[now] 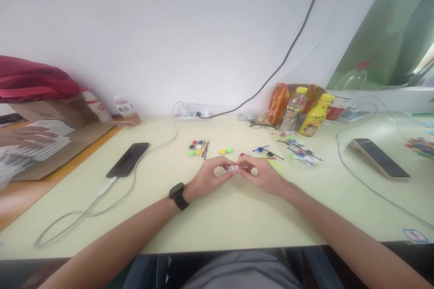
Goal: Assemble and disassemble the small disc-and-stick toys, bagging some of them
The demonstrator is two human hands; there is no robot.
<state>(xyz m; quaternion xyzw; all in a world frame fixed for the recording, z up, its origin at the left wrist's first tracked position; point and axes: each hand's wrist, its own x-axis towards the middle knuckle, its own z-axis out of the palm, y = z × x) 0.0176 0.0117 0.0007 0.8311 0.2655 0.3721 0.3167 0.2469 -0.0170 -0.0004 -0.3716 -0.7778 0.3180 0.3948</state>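
Note:
My left hand (208,177), with a black watch at the wrist, and my right hand (261,174) meet over the middle of the pale table (237,216). Both pinch a small clear piece (233,168) between their fingertips; what it is stays too small to name. Just beyond the hands lie coloured round caps (195,147), thin coloured sticks (205,149), two yellow and green caps (225,150), and sticks with round heads (267,151). A clear bag of more such parts (301,152) lies to the right.
A black phone (128,159) on a white cable lies to the left, a second phone (379,158) to the right. Bottles (294,109), glasses (261,125) and a power strip (191,113) line the wall. Another person's hand (25,136) rests at far left.

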